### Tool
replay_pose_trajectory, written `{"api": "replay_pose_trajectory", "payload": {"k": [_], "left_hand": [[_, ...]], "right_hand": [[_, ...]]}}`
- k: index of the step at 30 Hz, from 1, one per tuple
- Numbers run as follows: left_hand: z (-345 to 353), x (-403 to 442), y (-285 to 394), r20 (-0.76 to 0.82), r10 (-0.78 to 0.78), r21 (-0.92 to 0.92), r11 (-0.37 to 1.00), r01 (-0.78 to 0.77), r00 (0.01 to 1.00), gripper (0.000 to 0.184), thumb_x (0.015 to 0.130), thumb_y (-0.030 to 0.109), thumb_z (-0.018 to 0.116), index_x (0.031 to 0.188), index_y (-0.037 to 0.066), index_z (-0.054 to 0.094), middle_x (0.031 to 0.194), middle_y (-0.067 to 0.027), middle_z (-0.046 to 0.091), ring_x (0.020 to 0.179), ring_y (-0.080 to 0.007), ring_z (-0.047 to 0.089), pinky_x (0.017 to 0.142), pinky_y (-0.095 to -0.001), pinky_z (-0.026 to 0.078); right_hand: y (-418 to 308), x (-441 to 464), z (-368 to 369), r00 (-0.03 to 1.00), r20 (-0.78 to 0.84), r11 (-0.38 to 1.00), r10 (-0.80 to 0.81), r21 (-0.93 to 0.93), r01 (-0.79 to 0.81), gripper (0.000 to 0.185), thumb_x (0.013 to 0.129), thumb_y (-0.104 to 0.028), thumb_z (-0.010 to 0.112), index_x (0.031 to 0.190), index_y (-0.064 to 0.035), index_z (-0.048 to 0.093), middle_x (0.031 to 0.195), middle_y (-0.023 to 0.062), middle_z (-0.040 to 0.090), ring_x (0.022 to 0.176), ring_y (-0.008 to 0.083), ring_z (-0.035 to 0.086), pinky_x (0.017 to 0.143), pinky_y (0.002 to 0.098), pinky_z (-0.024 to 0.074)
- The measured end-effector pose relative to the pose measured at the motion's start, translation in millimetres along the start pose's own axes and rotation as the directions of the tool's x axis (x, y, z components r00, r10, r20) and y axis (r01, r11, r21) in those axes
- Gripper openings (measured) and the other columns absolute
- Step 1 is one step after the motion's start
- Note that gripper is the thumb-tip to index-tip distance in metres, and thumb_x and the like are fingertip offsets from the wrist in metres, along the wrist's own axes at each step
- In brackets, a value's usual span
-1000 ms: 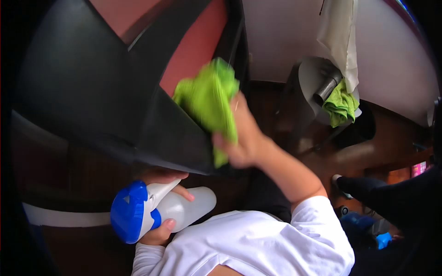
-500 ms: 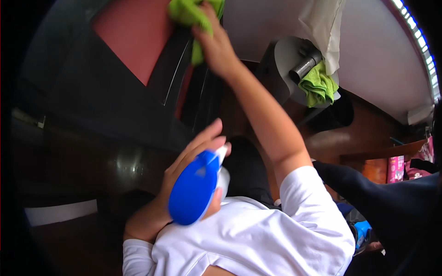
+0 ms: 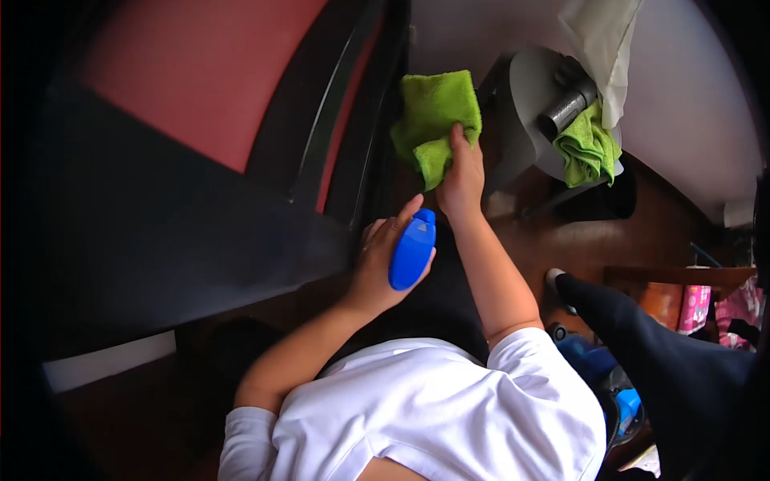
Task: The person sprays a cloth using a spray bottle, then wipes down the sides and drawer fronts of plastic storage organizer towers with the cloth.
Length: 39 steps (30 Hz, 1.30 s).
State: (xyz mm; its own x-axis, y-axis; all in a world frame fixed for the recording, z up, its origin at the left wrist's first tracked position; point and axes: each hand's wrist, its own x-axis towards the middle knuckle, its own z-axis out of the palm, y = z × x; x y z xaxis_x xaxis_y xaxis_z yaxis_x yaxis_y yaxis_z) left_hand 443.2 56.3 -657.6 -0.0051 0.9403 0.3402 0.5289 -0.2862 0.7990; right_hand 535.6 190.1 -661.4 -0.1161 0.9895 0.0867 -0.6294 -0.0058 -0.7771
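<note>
My left hand (image 3: 377,268) is closed round a spray bottle, whose blue head (image 3: 412,252) faces up toward me. The lower part of the bottle is hidden below the head and my fingers. In my right hand (image 3: 463,180) is a lime-green cloth (image 3: 441,108), folded and held up off any surface, with my thumb on top of it. The cloth is just ahead of the bottle, and the two are apart. To the left of both hands is a dark panelled surface with a red panel (image 3: 200,72) and a thin shiny strip.
A grey stool (image 3: 525,96) at the right bears a dark cylinder (image 3: 568,110) and a second green cloth (image 3: 589,148). White fabric (image 3: 609,48) hangs above them. Another person's dark-clad leg (image 3: 642,321) reaches in from the right, near a pink package (image 3: 694,309).
My right hand has drawn the green cloth back from the red-and-black surface, toward me and to the right. My left hand has moved the spray bottle forward and right, closer to the cloth.
</note>
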Motion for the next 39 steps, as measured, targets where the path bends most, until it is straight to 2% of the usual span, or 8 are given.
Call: {"api": "replay_pose_trajectory", "payload": {"k": [9,12,15,18,21,25,26,39], "left_hand": [[62,-81,-113,0.081,-0.166,-0.024,0.985,0.169,0.983,0.067,0.075,0.007,0.071,0.135,0.008,0.040,0.097,-0.0090,0.067,0.104,-0.0294,0.059,0.104,-0.0435,0.033],[54,-91,-120,0.176,-0.139,-0.003,0.990,0.142,0.975,0.071,0.075,0.011,0.072,0.137,0.009,0.036,0.099,-0.0092,0.067,0.107,-0.0279,0.059,0.106,-0.0446,0.031],[46,-94,-119,0.233,-0.160,0.001,0.986,0.164,0.959,0.073,0.076,0.017,0.072,0.138,0.010,0.035,0.100,-0.0095,0.068,0.109,-0.0275,0.058,0.106,-0.0437,0.031],[33,-102,-110,0.261,-0.151,-0.015,0.987,0.160,0.953,0.073,0.076,0.021,0.073,0.138,0.010,0.035,0.105,-0.0107,0.066,0.111,-0.0288,0.056,0.105,-0.0423,0.033],[19,-118,-105,0.276,-0.117,0.045,0.993,0.109,0.954,0.073,0.075,0.023,0.074,0.137,0.011,0.037,0.117,-0.0125,0.060,0.114,-0.0305,0.053,0.103,-0.0414,0.036],[15,-144,-133,0.275,-0.082,-0.025,0.995,0.092,0.958,0.071,0.073,0.024,0.076,0.134,0.011,0.041,0.130,-0.0138,0.050,0.118,-0.0327,0.050,0.101,-0.0405,0.039],[13,-147,-139,0.313,-0.212,-0.119,0.958,0.260,0.926,0.069,0.075,0.027,0.074,0.134,0.013,0.041,0.132,-0.0145,0.048,0.122,-0.0356,0.045,0.102,-0.0419,0.037],[-30,-163,-200,0.565,-0.282,0.154,0.959,0.237,0.775,0.087,0.071,0.028,0.076,0.142,0.020,0.027,0.129,-0.0179,0.048,0.120,-0.0395,0.044,0.097,-0.0445,0.040]], "right_hand": [[20,-2,-23,0.980,0.062,0.964,0.187,-0.204,-0.171,0.036,0.097,-0.025,0.043,0.122,-0.0001,0.047,0.107,0.0033,0.054,0.095,0.0096,0.050,0.083,0.0243,0.0408],[15,-4,-10,0.984,-0.030,0.982,0.175,-0.069,-0.177,0.037,0.097,-0.027,0.043,0.122,-0.0003,0.046,0.107,0.0047,0.054,0.095,0.0109,0.051,0.083,0.0243,0.0407],[8,-17,7,0.998,-0.029,0.993,0.050,-0.102,-0.053,0.041,0.097,-0.027,0.042,0.127,0.0011,0.042,0.112,0.0071,0.053,0.095,0.0119,0.051,0.082,0.0261,0.0420],[13,-37,15,0.947,0.309,0.950,-0.087,-0.260,0.172,0.043,0.091,-0.019,0.044,0.129,0.0019,0.041,0.123,0.0126,0.049,0.111,0.0224,0.049,0.098,0.0348,0.0319],[4,-35,32,0.568,0.792,0.640,-0.224,-0.320,0.699,0.037,0.078,-0.012,0.052,0.113,-0.0006,0.055,0.120,0.0164,0.051,0.120,0.0338,0.045,0.107,0.0460,0.0177],[39,-22,35,0.503,0.808,0.488,-0.308,-0.319,0.812,0.024,0.073,-0.016,0.054,0.094,-0.0056,0.058,0.101,0.0102,0.053,0.102,0.0299,0.050,0.104,0.0472,0.0173],[39,-15,33,0.514,0.800,0.491,-0.310,-0.328,0.807,0.025,0.073,-0.016,0.053,0.095,-0.0055,0.057,0.102,0.0105,0.053,0.103,0.0298,0.049,0.105,0.0474,0.0171],[53,22,34,0.563,0.712,0.477,-0.420,-0.354,0.804,0.020,0.081,-0.014,0.047,0.095,-0.0027,0.055,0.104,0.0116,0.052,0.102,0.0314,0.048,0.101,0.0427,0.0270]]}}
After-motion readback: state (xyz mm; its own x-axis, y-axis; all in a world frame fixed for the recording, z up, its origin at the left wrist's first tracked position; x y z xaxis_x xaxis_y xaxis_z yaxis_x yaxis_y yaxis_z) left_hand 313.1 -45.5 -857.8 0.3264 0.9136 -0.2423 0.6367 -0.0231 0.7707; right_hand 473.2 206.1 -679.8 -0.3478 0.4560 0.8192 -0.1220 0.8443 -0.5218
